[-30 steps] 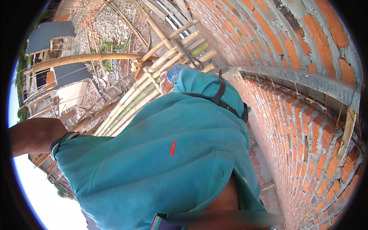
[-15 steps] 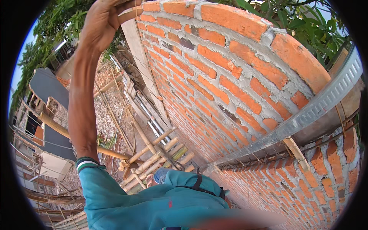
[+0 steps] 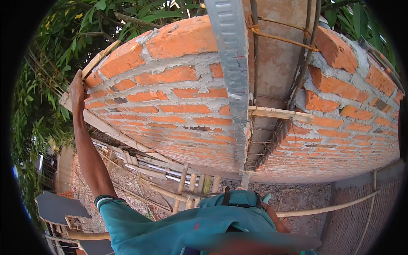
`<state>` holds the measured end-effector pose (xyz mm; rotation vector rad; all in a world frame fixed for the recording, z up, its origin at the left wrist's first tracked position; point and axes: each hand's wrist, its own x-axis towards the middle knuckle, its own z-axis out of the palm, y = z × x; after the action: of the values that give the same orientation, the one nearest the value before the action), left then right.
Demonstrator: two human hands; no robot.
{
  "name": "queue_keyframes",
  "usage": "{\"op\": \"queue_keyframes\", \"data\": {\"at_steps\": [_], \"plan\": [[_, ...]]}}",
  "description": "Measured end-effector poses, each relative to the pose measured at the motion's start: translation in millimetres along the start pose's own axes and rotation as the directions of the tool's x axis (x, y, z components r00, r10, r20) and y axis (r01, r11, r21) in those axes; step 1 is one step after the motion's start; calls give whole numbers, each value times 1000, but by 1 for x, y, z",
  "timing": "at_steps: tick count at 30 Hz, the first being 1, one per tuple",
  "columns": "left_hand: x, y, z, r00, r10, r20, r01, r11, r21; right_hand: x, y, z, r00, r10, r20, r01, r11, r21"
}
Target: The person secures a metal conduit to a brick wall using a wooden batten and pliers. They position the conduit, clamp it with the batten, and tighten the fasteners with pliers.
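My left arm reaches up and out to the far left end of an orange brick wall [image 3: 178,108]. At that end my left hand [image 3: 77,91] is closed around the wall's edge, its fingers partly hidden behind the bricks. A short wooden strip [image 3: 100,58] slants up beside the hand, and a long plank [image 3: 123,135] runs down along the wall's end. My right forearm [image 3: 275,217] shows only in part, low beside my teal shirt, and its hand is out of sight. A perforated grey metal strip [image 3: 233,70] stands upright along the wall's other end.
Rusty rebar [image 3: 299,63] with tied wire stands in the gap between two brick walls. A small wooden piece [image 3: 280,113] bridges that gap. Bamboo poles [image 3: 193,182] lie below. Another bamboo pole [image 3: 327,209] crosses at lower right. Leafy branches [image 3: 63,34] hang behind the wall.
My view has swung to the right, bringing the gap and the second wall toward the middle. My left hand still holds at the wall's left end and now appears farther left and lower.
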<state>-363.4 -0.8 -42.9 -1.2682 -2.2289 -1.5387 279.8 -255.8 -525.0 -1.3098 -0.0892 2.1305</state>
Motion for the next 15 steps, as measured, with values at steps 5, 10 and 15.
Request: {"op": "queue_keyframes", "data": {"at_steps": [5, 10, 15], "plan": [[30, -19, -6, 981, 193, -31, -186, 970, 155, -7, -12, 15, 982, 186, 6, -186, 975, 121], [28, -32, -10, 902, 428, 57, -405, 794, 454, -16, -30, 38, 982, 182, -45, -180, 982, 59], [-3, -19, -5, 888, 459, -18, -385, 765, 516, -34, -46, 55, 947, 321, 9, -316, 925, 211]]}}
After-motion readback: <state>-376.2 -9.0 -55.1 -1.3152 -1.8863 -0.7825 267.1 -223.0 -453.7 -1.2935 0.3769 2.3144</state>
